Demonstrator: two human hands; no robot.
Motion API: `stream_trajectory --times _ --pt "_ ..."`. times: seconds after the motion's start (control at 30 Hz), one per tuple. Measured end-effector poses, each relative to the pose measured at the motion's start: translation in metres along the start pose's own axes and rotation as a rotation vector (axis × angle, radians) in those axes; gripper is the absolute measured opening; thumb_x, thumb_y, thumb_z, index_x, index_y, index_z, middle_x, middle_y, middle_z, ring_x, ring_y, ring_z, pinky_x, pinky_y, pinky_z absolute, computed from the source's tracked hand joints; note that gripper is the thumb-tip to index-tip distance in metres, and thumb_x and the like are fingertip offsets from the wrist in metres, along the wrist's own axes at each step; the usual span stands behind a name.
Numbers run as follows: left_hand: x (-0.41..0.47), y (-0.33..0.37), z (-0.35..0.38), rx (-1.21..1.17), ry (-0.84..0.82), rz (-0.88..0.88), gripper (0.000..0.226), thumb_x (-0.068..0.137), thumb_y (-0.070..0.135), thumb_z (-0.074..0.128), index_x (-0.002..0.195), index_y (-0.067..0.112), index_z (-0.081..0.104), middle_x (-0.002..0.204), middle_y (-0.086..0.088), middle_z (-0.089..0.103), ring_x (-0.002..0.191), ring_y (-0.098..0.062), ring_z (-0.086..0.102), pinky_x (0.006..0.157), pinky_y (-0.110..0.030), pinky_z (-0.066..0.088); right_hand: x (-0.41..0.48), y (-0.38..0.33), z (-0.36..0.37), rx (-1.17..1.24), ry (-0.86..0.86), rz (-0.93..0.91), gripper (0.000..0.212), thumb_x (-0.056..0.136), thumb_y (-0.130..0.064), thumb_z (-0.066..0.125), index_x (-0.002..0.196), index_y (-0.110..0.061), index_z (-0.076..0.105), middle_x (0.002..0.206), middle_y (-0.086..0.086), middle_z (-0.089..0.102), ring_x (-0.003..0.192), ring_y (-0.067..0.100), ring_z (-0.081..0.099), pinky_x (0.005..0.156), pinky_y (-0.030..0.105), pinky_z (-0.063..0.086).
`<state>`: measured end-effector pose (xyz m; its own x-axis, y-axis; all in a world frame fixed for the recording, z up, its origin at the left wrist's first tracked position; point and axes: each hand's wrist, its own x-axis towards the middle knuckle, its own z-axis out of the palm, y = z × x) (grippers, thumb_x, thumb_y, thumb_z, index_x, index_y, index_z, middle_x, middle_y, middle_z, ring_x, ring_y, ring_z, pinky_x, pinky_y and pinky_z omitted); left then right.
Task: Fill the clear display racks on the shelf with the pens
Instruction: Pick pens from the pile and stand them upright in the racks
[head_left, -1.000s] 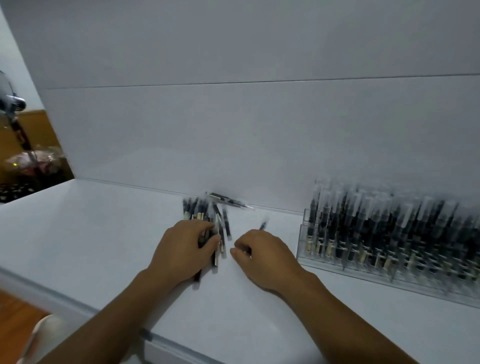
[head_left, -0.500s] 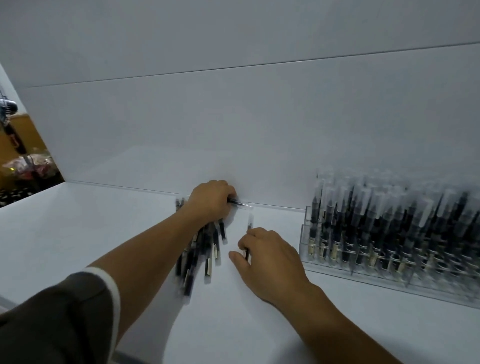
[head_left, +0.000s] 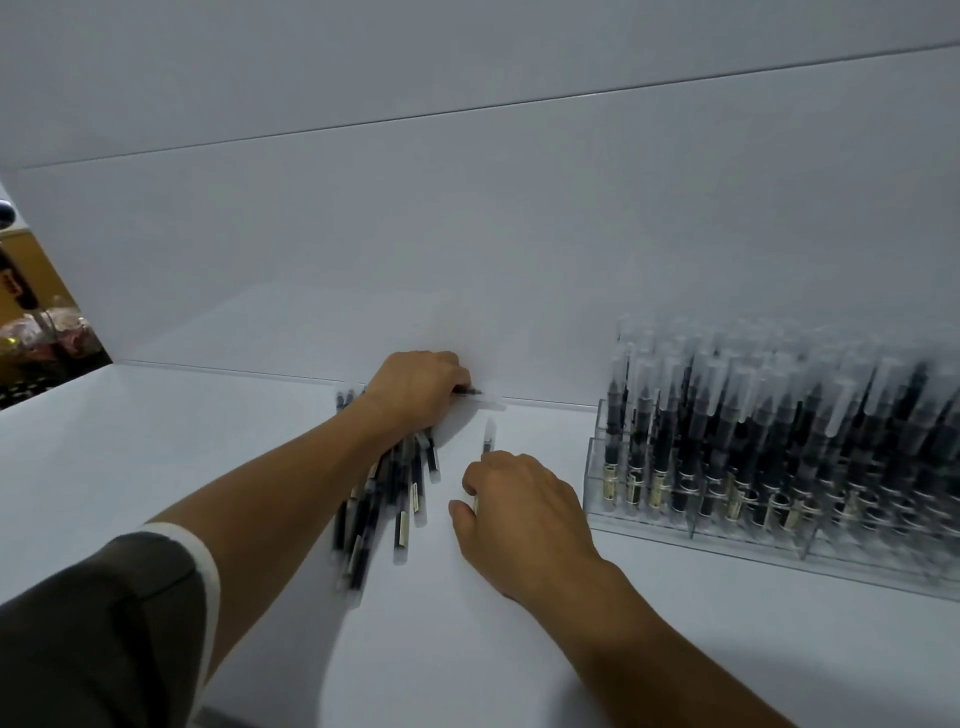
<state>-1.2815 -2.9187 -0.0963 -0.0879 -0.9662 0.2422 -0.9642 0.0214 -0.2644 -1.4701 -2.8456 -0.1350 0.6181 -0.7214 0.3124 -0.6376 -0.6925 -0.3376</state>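
One broad white shelf top (head_left: 156, 467) fills the lower frame and meets a plain white back wall (head_left: 467, 234) along a seam just above centre. At the right, a clear acrylic tiered display rack (head_left: 727, 552) stands against that wall. Its rows are packed with upright black pens with frosted caps (head_left: 779, 441). The rack runs off the right edge and blur smears its far rows, so we cannot count slots.

We see open shelf to the left of centre and along the bottom, between the forearms and the front edge. A grey sleeve with a white cuff (head_left: 104, 623) covers the lower left corner.

At centre, a loose pile of black pens (head_left: 410, 499) lies flat and fanned, partly hidden under the left forearm. The left hand (head_left: 415, 389) is at the wall seam, its fingers curled round a back-edge pen (head_left: 485, 399) of which only the tip and cap show. The right hand (head_left: 519, 509), between pile and rack, pinches a single pen (head_left: 489, 439) between thumb and fingers, with the cap poking out toward the wall. Dim clutter (head_left: 47, 332) at the far left is unreadable.
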Motion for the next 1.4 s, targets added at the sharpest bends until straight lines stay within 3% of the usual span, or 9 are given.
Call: stream_trajectory --times 0.17,0.23,0.33,0.47,0.67,0.83,1.03,1.27,1.4 --pt "-0.01 0.003 -0.023 -0.251 0.261 -0.011 0.024 0.097 0.026 0.054 0.116 0.016 0.066 0.105 -0.001 0.065 0.087 -0.021 0.062 0.073 -0.034 0.05 0.0 -0.001 -0.002 -0.003 -0.011 -0.004 0.023 0.098 -0.029 0.046 0.102 -0.012 0.06 0.107 0.006 0.058 0.099 0.023 0.051 0.074 0.029 0.033" --pt "-0.018 0.009 -0.036 -0.494 0.38 -0.122 0.022 0.094 0.025 0.06 0.113 0.016 0.067 0.103 0.001 0.067 0.087 -0.016 0.064 0.079 -0.03 0.051 0.0 -0.002 -0.005 -0.008 -0.014 -0.003 0.017 0.097 -0.022 0.047 0.1 -0.011 0.06 0.103 0.006 0.058 0.095 0.022 0.052 0.071 0.028 0.033" --pt "-0.038 0.019 -0.053 -0.996 0.401 -0.253 0.015 0.091 0.021 0.065 0.106 0.023 0.067 0.099 0.008 0.072 0.089 -0.007 0.069 0.083 -0.022 0.054 -0.001 -0.005 -0.009 -0.029 -0.019 -0.018 0.017 0.092 -0.008 0.048 0.103 -0.009 0.06 0.092 0.004 0.049 0.092 0.022 0.053 0.069 0.028 0.031" --pt "-0.076 0.035 -0.07 -1.412 0.419 -0.27 0.013 0.091 0.013 0.065 0.102 0.019 0.069 0.092 0.001 0.074 0.091 -0.014 0.072 0.079 -0.026 0.058 -0.007 -0.01 -0.018 -0.044 -0.044 -0.043 0.032 0.089 -0.002 0.046 0.119 -0.011 0.055 0.104 0.008 0.057 0.089 0.023 0.049 0.07 0.029 0.031" --pt "-0.118 0.057 -0.082 -1.524 0.481 -0.311 0.016 0.091 0.015 0.064 0.106 0.019 0.069 0.097 0.001 0.074 0.095 -0.017 0.071 0.081 -0.031 0.058 -0.024 -0.02 -0.042 -0.15 -0.137 -0.058 0.03 0.091 -0.005 0.049 0.12 -0.01 0.054 0.11 0.011 0.058 0.099 0.029 0.057 0.072 0.031 0.032" --pt "-0.125 0.077 -0.09 -1.648 0.491 -0.252 0.018 0.091 0.013 0.061 0.107 0.016 0.068 0.1 0.0 0.075 0.095 -0.017 0.071 0.075 -0.023 0.057 -0.069 0.007 -0.07 -0.14 -0.146 -0.03 0.02 0.088 -0.008 0.05 0.102 -0.017 0.061 0.088 -0.001 0.054 0.074 0.02 0.051 0.063 0.03 0.037" --pt "-0.121 0.127 -0.087 -1.795 0.419 -0.128 0.025 0.078 0.023 0.066 0.102 0.014 0.068 0.095 -0.004 0.075 0.092 -0.02 0.072 0.073 -0.025 0.056 -0.134 0.065 -0.114 -0.035 0.021 0.13 0.012 0.089 -0.031 0.059 0.097 -0.039 0.062 0.092 -0.02 0.059 0.08 0.002 0.055 0.07 0.023 0.047" --pt "-0.107 0.194 -0.081 -1.848 0.264 0.039 0.032 0.076 0.026 0.068 0.103 0.01 0.066 0.095 -0.002 0.076 0.094 -0.019 0.072 0.078 -0.023 0.056 -0.161 0.111 -0.143 0.477 0.372 0.315 0.019 0.085 -0.017 0.072 0.086 -0.034 0.063 0.082 -0.023 0.063 0.076 -0.002 0.058 0.063 0.011 0.046" --pt "-0.096 0.224 -0.08 -1.807 0.204 0.092 0.029 0.075 0.031 0.069 0.101 0.018 0.067 0.095 -0.002 0.075 0.095 -0.021 0.071 0.083 -0.029 0.057 -0.157 0.127 -0.149 0.603 0.566 0.369 0.01 0.085 -0.022 0.072 0.087 -0.029 0.066 0.071 -0.015 0.062 0.067 0.002 0.054 0.061 0.015 0.047"
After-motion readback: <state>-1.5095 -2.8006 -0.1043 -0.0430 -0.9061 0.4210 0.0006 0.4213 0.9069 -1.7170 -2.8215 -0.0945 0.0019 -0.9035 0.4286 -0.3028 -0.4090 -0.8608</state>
